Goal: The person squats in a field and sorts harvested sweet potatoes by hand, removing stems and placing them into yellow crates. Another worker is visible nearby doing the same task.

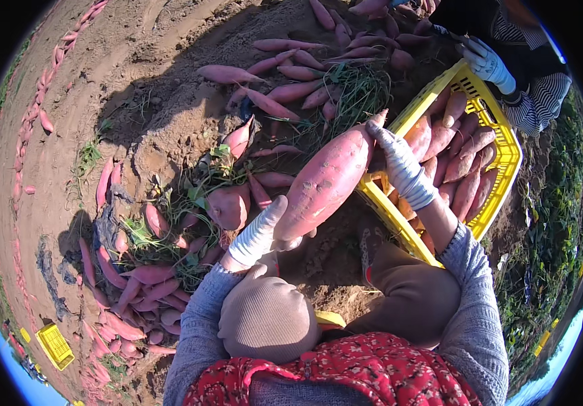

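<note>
A large pink-skinned sweet potato (pixel 326 183) is held aslant between my two gloved hands. My left hand (pixel 261 231), in a white striped glove, supports its lower end, with the thumb on the near side and some fingers hidden beneath. At the upper end, the fingertips of my right hand (pixel 400 162) touch it near its tapered tip. Just right of it stands a yellow plastic crate (pixel 506 200), tilted in view, with many sweet potatoes (pixel 466 185) inside. Loose sweet potatoes (pixel 228 74) lie on the soil beyond my hands.
Another person's gloved hand (pixel 487 63) rests at the crate's far edge. Cut vines (pixel 355 94) lie among the roots. A heap of sweet potatoes (pixel 144 299) is at the left, with an empty yellow crate (pixel 54 346) farther off. Green plants (pixel 540 243) border the right side.
</note>
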Motion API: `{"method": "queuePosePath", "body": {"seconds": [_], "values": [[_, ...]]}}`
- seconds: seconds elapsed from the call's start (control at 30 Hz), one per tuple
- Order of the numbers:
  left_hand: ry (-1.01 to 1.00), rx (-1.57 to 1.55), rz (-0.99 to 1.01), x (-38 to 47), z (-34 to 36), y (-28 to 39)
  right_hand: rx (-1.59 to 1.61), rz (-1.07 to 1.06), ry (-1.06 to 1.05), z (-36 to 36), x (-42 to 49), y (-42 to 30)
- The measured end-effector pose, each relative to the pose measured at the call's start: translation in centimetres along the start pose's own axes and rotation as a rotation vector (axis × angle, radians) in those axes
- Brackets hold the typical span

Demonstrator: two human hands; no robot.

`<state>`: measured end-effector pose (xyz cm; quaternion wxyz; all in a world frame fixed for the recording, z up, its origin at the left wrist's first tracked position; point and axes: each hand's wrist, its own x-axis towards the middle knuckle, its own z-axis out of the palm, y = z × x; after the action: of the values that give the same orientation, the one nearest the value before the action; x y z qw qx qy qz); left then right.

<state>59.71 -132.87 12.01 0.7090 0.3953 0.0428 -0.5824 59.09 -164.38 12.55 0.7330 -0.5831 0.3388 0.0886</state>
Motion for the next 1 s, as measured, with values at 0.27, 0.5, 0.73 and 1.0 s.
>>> {"method": "queuePosePath", "body": {"seconds": [0.27,0.5,0.73,1.0], "values": [[-0.195,-0.061,-0.013,0.0,2.2,4.3,0.34,0.208,0.097,-0.9,1.7,0.2],[-0.013,-0.665,0.059,3.8,-0.1,2.4,0.538,-0.172,-0.125,-1.9,-0.2,-0.7],[0.395,-0.781,0.429,11.1,-3.7,3.9,0.314,-0.35,-0.591,0.3,-3.6,-3.3],[0.36,-0.31,0.703,10.9,-2.1,9.2,0.233,0.031,-0.658,-1.6,-1.9,-0.3]]}}
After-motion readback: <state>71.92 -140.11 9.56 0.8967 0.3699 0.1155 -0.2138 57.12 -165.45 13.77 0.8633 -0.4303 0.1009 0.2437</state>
